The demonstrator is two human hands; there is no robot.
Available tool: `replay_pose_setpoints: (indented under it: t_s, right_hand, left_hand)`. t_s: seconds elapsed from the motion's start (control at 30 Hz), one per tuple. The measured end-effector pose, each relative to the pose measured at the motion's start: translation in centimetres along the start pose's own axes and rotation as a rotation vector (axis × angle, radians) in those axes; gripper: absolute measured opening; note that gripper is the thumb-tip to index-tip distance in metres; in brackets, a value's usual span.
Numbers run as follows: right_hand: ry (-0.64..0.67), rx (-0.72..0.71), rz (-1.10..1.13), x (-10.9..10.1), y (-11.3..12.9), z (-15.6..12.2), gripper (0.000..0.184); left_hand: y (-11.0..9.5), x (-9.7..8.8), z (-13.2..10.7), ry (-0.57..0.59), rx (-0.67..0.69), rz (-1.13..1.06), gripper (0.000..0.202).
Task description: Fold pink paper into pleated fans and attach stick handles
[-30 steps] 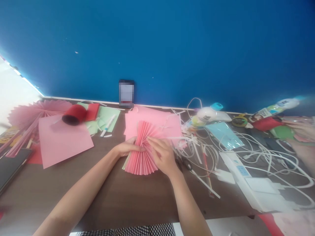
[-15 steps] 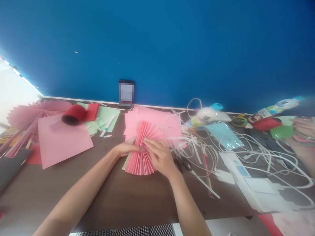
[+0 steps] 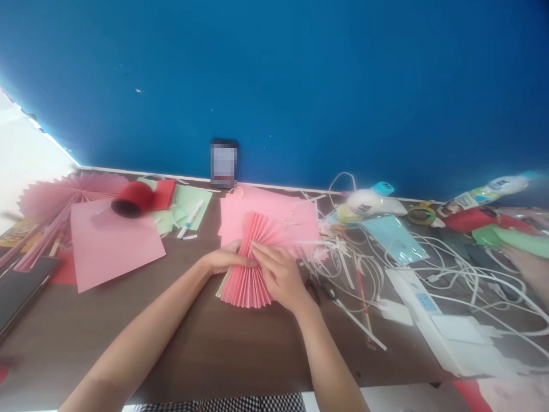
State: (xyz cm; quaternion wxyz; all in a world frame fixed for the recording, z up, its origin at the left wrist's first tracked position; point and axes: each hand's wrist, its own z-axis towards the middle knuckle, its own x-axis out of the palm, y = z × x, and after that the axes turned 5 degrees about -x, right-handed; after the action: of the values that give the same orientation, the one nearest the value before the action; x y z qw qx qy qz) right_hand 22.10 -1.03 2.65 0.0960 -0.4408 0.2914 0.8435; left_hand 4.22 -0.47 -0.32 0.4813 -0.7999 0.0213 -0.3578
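Observation:
A pleated pink paper fan (image 3: 249, 286) is held upright over the table, its folds spreading at top and bottom from a pinched middle. My left hand (image 3: 223, 258) grips its left side near the middle, thumb across the folds. My right hand (image 3: 278, 274) presses its fingers on the fan's centre from the right. A strip of pale green paper shows behind the fan's lower left edge. Behind it lie pink paper sheets (image 3: 270, 200).
Left are a finished pleated fan (image 3: 81, 189), a red roll (image 3: 132, 199), a pink sheet (image 3: 111, 246) and a marker (image 3: 191, 219). Right are glue bottles (image 3: 364, 200), scissors (image 3: 329, 290), tangled cables and a power strip (image 3: 422, 312). Another person's arm (image 3: 525, 266) reaches in at far right.
Both my hands stay on the fan with almost no movement. The view shifts slightly. At far right the other person's hand has moved out of sight, with green paper now stretching there.

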Motion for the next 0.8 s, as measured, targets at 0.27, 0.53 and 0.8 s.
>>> replay_pose_setpoints:
  t_s: [0.27,0.53,0.8]
  right_hand:
    - [0.022,-0.033,0.055,0.2,0.02,-0.01,0.049]
    - [-0.181,0.065,0.079,0.65,0.24,-0.14,0.034]
    - [-0.373,0.121,-0.079,0.32,0.12,0.02,0.014]
  left_hand:
    - [0.32,-0.31,0.16,0.019,0.038,0.014,0.034]
    - [0.19,-0.29,0.12,-0.02,0.002,0.024,0.047]
    - [0.31,-0.45,0.18,-0.054,0.032,0.04,0.05]
